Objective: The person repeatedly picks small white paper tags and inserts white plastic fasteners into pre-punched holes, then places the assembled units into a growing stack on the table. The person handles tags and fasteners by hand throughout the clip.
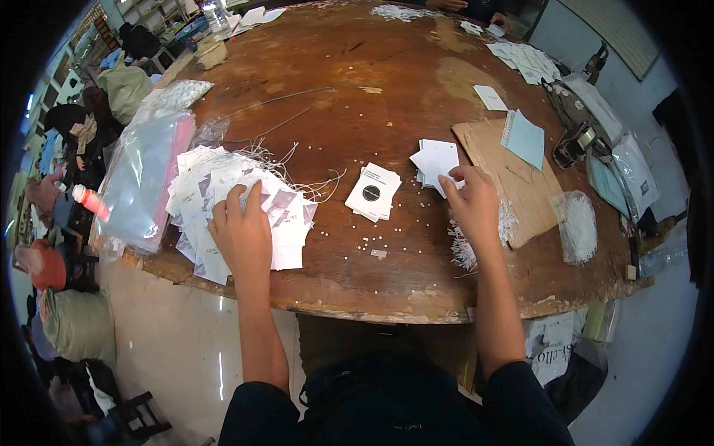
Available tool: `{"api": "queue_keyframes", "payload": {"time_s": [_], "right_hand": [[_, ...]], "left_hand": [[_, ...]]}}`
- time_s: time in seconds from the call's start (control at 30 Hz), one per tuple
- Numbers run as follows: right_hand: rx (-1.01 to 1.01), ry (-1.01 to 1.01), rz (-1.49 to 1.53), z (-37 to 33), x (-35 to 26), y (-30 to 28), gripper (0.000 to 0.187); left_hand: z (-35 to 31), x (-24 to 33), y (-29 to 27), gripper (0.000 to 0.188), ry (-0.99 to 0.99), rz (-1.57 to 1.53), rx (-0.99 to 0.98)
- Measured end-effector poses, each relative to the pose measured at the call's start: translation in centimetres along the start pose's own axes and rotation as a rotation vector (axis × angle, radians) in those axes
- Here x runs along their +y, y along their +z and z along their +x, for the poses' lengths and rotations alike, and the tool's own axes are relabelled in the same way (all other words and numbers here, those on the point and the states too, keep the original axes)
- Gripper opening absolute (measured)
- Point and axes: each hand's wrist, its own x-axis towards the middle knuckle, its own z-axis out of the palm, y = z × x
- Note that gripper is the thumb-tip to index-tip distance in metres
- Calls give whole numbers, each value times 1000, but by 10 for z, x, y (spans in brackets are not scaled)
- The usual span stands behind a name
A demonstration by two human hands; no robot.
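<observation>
My left hand point(244, 227) rests on a broad pile of white paper tags point(212, 189), its curled fingers apart. Thin white strings point(279, 160) stick out from the pile's far side. My right hand point(474, 202) has its thumb and forefinger closed at the near edge of white cards point(439, 157), which lie in a loose, fanned stack. Between the hands sits a small stack of white cards with a black round mark point(371, 193). Bundled white strings point(462, 249) lie partly hidden under my right wrist.
Left of the tags lie clear plastic bags point(141, 178) and a red-and-white bottle point(91, 201). Brown cardboard point(539, 197) carries a light blue card point(525, 140); a bag of white strings point(578, 227) lies beside it. White bits dot the table point(372, 119). Another person's hands point(450, 5) show far off.
</observation>
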Motion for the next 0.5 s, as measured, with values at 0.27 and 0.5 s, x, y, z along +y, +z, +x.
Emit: {"api": "queue_keyframes", "payload": {"time_s": [0.27, 0.5], "right_hand": [[254, -253, -504, -7, 18, 25, 40], [167, -177, -395, -3, 22, 18, 39]], "left_hand": [[22, 80, -5, 43, 193, -350, -67], [23, 138, 10, 48, 168, -346, -334]]}}
